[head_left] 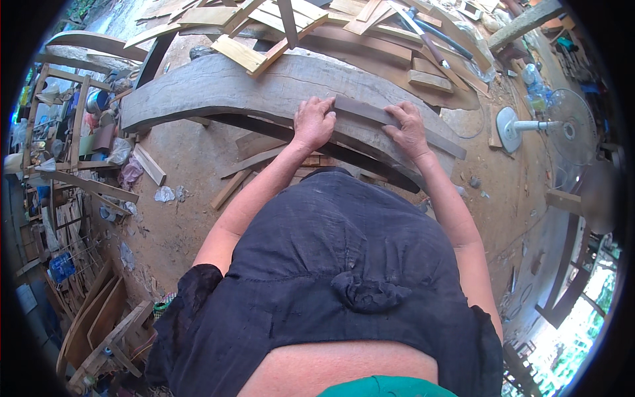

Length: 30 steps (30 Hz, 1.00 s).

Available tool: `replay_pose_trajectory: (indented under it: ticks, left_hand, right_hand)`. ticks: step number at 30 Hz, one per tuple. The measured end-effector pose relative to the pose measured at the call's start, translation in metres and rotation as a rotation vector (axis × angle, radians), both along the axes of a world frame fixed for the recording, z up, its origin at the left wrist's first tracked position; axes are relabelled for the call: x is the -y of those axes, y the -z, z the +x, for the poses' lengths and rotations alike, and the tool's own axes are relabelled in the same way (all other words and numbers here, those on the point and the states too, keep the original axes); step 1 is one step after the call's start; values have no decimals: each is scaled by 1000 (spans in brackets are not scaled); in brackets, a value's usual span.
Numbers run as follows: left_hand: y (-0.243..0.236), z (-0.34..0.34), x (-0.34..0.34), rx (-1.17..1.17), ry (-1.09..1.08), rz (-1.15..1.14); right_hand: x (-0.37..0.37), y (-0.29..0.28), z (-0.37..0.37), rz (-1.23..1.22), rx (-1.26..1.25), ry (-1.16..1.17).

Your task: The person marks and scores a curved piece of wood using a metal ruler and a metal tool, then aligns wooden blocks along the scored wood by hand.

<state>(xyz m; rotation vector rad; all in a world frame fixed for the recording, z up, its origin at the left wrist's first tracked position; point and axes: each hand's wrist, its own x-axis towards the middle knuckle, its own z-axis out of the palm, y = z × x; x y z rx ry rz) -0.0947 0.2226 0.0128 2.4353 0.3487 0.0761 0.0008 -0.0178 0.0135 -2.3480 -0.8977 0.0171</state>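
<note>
A narrow dark wooden strip [360,110] lies along the near edge of a thick grey plank [231,83], which serves as a worktop in front of me. My left hand [314,124] is closed at the strip's left end, its fingertips pressed on the wood. Farther right, my right hand [406,130] pinches the strip between thumb and curled fingers. Beyond my right hand, the strip or a piece in line with it runs toward the plank's right end. The undersides of both hands are hidden.
Light boards [239,54] and a saw [423,36] lie at the plank's far side. On the right stands a fan [529,124]. Cluttered shelving [79,126] is at the left, with wood offcuts [149,165] on the floor.
</note>
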Motion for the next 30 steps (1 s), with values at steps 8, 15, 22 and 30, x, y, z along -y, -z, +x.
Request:
replay_pose_trajectory:
  ticks: [8,15,22,30]
  left_hand:
    - [2,1,0,-15,-17,-16]
    - [3,0,1,-12,-13,-34]
    - [0,1,3,-21,-26,-17]
    - [-11,26,-1,-74,-88,-222]
  right_hand:
    - [-3,2,-1,11,-34,24]
    - [-3,8,-3,68,12,46]
    - [-6,5,-5,28,45,72]
    - [-5,5,-4,2,35,72]
